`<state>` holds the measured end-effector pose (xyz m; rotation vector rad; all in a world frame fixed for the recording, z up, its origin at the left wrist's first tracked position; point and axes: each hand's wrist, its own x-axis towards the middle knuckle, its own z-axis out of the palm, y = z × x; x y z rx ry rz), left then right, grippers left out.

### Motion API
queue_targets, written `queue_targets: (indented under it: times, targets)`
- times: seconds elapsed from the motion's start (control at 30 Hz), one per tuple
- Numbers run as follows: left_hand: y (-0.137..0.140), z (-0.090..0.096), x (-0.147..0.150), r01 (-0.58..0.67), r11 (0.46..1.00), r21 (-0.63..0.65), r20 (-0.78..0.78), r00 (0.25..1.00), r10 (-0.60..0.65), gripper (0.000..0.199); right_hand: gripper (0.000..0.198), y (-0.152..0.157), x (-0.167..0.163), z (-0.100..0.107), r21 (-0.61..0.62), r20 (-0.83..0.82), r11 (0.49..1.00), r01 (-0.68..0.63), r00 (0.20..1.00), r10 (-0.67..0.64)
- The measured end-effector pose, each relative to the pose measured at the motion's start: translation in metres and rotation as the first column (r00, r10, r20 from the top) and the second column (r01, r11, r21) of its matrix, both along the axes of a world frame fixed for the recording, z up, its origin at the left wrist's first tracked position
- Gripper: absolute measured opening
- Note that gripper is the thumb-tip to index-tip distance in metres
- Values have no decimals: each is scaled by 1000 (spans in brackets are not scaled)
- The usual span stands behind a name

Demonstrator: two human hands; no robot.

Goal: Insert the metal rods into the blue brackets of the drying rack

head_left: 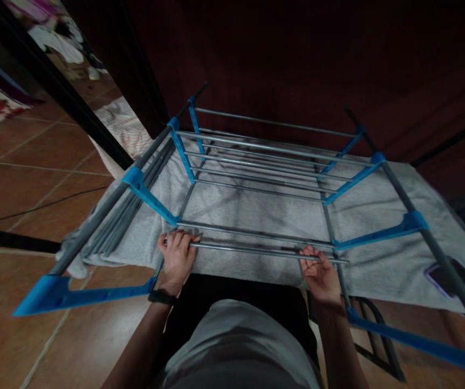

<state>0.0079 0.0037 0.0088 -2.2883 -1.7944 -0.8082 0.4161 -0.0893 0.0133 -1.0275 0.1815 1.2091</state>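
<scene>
The broad, rumpled light-grey cloth spreads beneath your work, and over it stands the rack frame of dark grey tubes and blue plastic brackets, its two sides flaring toward you. On your left, inside that side of the frame, a bundle of loose grey tubes lies on the cloth. The slim grey metal rod runs across the near part of the rack, just your side of the nearest fitted crossbar, and spans both lower rails. Your left hand lies palm down, fingers curled over the rod near its left end, which they hide; your right hand is turned palm up, fingertips closed round it near the right end, whose tip pokes past the rail. To do this well, it seems best to keep the grip light, hold the rod parallel to that crossbar, and steady both ends evenly. The dark phone lies well apart, on the right.
</scene>
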Motion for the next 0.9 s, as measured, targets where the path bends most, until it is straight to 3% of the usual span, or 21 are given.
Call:
queue_targets:
  times: [0.33, 0.53, 0.9]
  targets:
    - [-3, -1, 15, 169, 985, -38, -26, 985, -170, 12, 7, 3, -15, -7, -8, -8, 999, -54, 999, 54]
    - [-8, 1, 32, 306, 951, -46, 7, 952, -306, 18, 7, 3, -22, -12, -21, 23, 996, -87, 996, 88]
    - [-15, 2, 53, 431, 889, -156, 8, 900, -435, 25, 9, 3, -26, -14, -18, 62, 994, -110, 992, 111]
